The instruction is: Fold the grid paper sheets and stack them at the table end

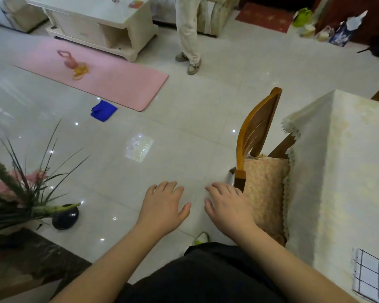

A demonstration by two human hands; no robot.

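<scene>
Both hands, left hand [164, 204] and right hand [229, 207], are hovering wide and empty; grid paper [373, 275] is waiting on the desk [346, 171].

glossy tiled floor [184, 132], pink mat [101, 77], wooden chair [258, 123]

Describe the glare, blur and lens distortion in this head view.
Head view: ceiling lights glare as bright specks and one patch on the glossy floor tiles; wide-angle bending tilts the chair and table edges; the plant at left looks soft; both hands, left and right, are fairly sharp; the grid paper is cut off by the frame edge.
</scene>
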